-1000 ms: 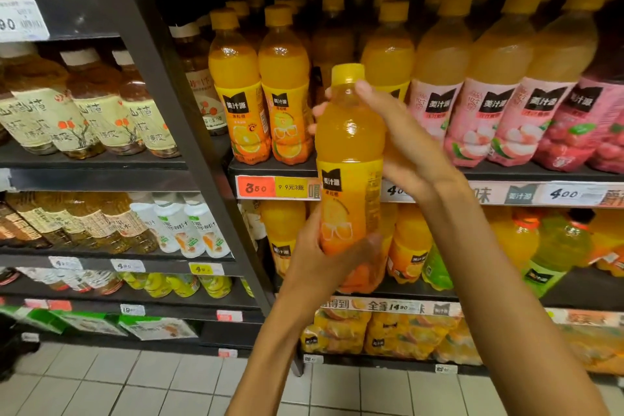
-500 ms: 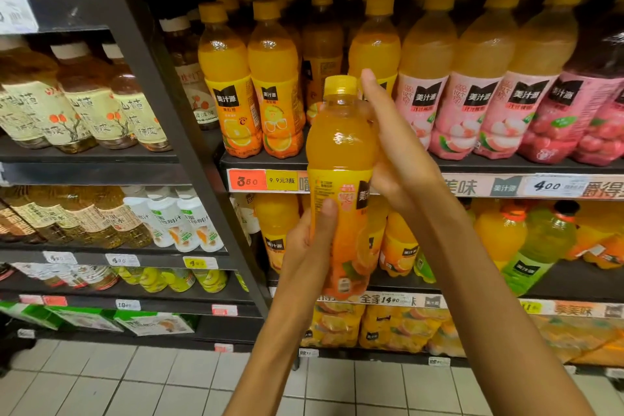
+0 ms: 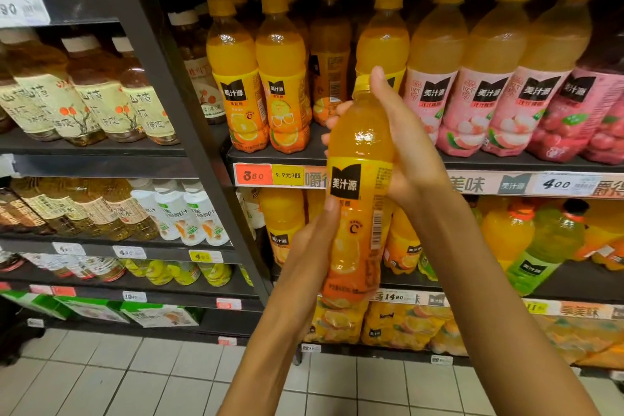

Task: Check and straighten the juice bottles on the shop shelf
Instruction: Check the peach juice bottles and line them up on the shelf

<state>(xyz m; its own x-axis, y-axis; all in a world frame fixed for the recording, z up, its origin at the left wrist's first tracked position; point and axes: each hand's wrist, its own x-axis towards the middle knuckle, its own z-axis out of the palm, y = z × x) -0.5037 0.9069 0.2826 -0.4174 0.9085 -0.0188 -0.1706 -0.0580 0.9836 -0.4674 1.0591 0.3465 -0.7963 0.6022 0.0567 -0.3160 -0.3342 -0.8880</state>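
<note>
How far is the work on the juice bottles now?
Done: two orange bottles stand upright at the shelf front, labels forward. In hand: one bottle is off the shelf, tilted, its black logo toward the camera; the left hand grips its lower part, the right hand its shoulder. Left: set it back in the front gap; one bottle behind shows its barcode.

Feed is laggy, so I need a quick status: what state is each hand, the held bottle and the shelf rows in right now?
Orange juice bottle: off the shelf, capped, tilted slightly, black logo facing the camera.
Left hand: grips the bottle's lower half.
Right hand: fingers wrapped round the shoulder, just below the cap.
Orange bottles on the shelf: upright, labels forward.
Pink-label bottles: upright, labels forward.
</note>
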